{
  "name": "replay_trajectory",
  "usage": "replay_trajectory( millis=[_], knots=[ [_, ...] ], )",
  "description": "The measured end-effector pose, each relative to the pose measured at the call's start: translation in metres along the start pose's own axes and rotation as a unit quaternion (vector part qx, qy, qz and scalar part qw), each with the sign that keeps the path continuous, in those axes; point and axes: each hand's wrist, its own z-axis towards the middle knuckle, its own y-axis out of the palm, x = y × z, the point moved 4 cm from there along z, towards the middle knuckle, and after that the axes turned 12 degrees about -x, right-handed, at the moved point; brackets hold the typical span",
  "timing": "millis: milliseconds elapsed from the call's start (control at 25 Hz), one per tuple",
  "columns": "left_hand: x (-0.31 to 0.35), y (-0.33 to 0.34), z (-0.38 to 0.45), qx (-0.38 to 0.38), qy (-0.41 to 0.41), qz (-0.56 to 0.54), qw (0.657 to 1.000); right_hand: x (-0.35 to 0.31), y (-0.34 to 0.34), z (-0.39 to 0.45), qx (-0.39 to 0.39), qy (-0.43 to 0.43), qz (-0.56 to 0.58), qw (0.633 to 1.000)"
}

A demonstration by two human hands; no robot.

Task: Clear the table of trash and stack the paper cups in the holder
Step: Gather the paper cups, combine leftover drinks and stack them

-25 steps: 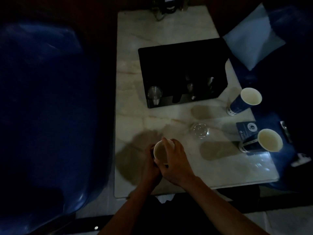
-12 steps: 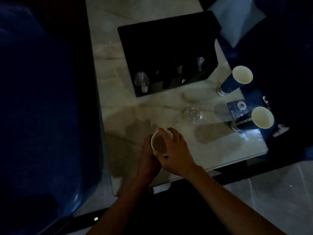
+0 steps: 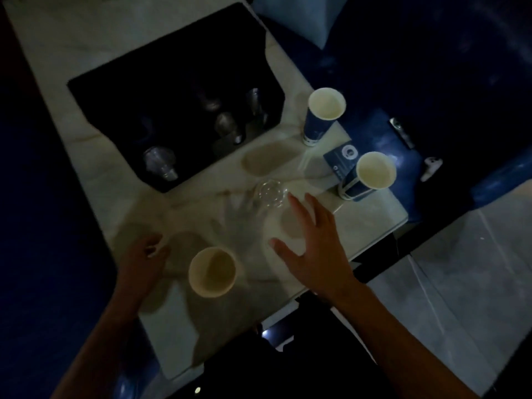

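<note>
Clearly spread, right hand [image 3: 312, 249] holds nothing; left hand [image 3: 141, 263] curled, grasp unclear.

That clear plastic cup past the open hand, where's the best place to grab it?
Judging from the dim view, the clear cup stands upright, so wrap the right hand around its side wall from the near side. It looks thin, so hold it gently.

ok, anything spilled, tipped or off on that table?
No spill visible. One oddity: a clear plastic cup lies tipped on its side mid-table, ahead of the right hand. The three paper cups stand upright. Dim light limits detail.
</note>
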Motion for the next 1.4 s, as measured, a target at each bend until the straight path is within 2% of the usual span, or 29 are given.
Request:
replay_trajectory(
  millis=[160,360,560,640,880,1000,1120,1400],
  knots=[
    [0.128,0.025,0.031,0.051,0.077,0.076,0.993,0.066,-0.071,0.022,0.067,0.039,0.023,0.997],
    [0.265,0.105,0.066,0.069,0.191,0.121,0.972,0.125,-0.119,0.054,0.142,0.011,0.019,0.99],
    [0.353,0.162,0.092,0.043,0.237,0.157,0.958,0.169,-0.123,0.073,0.078,0.065,0.017,0.995],
    [0.38,0.176,0.107,0.037,0.223,0.169,0.959,0.184,-0.121,0.079,0.039,0.088,0.047,0.994],
    [0.411,0.213,0.14,-0.005,0.176,0.209,0.962,0.203,-0.11,0.088,-0.023,0.081,0.077,0.993],
    [0.41,0.226,0.15,0.013,0.161,0.23,0.96,0.208,-0.106,0.089,-0.027,0.066,0.073,0.995],
    [0.409,0.23,0.152,0.039,0.187,0.242,0.951,0.212,-0.102,0.09,-0.027,0.053,0.081,0.995],
    [0.387,0.232,0.139,0.021,0.196,0.138,0.971,0.221,-0.098,0.094,-0.037,0.054,0.13,0.989]
  ],
)
